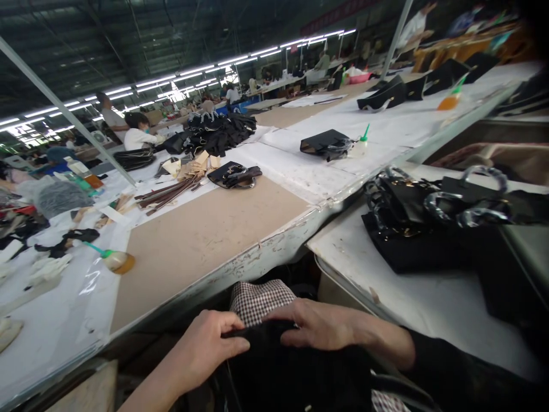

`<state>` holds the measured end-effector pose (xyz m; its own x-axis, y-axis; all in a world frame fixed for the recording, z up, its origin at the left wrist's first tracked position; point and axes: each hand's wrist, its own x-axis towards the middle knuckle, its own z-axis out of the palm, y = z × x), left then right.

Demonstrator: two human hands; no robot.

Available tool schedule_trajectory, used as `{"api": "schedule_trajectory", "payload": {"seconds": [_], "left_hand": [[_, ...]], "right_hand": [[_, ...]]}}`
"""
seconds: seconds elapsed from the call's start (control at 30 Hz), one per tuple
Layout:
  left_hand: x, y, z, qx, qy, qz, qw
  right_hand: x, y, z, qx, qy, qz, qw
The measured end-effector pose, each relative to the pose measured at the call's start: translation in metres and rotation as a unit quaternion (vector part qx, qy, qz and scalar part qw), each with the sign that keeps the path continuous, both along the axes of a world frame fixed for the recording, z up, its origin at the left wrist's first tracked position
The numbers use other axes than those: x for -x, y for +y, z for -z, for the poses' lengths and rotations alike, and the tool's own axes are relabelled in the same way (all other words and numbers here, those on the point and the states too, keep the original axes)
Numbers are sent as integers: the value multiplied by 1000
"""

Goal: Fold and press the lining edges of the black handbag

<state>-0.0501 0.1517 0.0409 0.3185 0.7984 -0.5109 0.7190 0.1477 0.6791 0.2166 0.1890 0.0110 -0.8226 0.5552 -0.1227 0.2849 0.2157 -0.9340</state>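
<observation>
A black handbag (295,375) lies in the lap, over a brown-and-white checked cloth (261,298). My left hand (203,349) pinches the bag's upper edge between thumb and fingers. To the right, my right hand (317,325) grips the same edge, its thumb toward me and its fingers over the far side. The lower part of the bag runs out of view at the bottom, and its dark surface shows little detail.
Ahead is a long worktable with a brown board (201,229). On it are a black bag (234,174), leather strips (171,191) and a glue bottle (118,261). Wrapped-handle black bags (403,200) lie on a side table at right. A co-worker (139,134) sits across.
</observation>
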Motion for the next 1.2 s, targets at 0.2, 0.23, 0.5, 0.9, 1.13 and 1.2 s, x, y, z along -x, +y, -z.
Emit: {"api": "schedule_trajectory", "payload": {"seconds": [0.2, 0.23, 0.5, 0.9, 1.13, 1.2], "left_hand": [[0, -8, 0, -28, 16, -15, 999], [0, -10, -1, -32, 16, -16, 999], [3, -28, -1, -51, -3, -39, 998], [-9, -35, -8, -133, 25, 8, 991], [-5, -39, -6, -80, 7, -29, 996], [-8, -37, -4, -67, -25, -30, 997]], "right_hand": [[29, 4, 5, 7, -9, -39, 999], [34, 4, 8, -10, -14, -36, 999], [51, -11, 12, -155, -25, -15, 987], [47, -26, 4, -172, -80, -12, 982], [26, -30, 8, -39, -51, -19, 998], [25, -31, 8, -52, -39, -13, 998]]}}
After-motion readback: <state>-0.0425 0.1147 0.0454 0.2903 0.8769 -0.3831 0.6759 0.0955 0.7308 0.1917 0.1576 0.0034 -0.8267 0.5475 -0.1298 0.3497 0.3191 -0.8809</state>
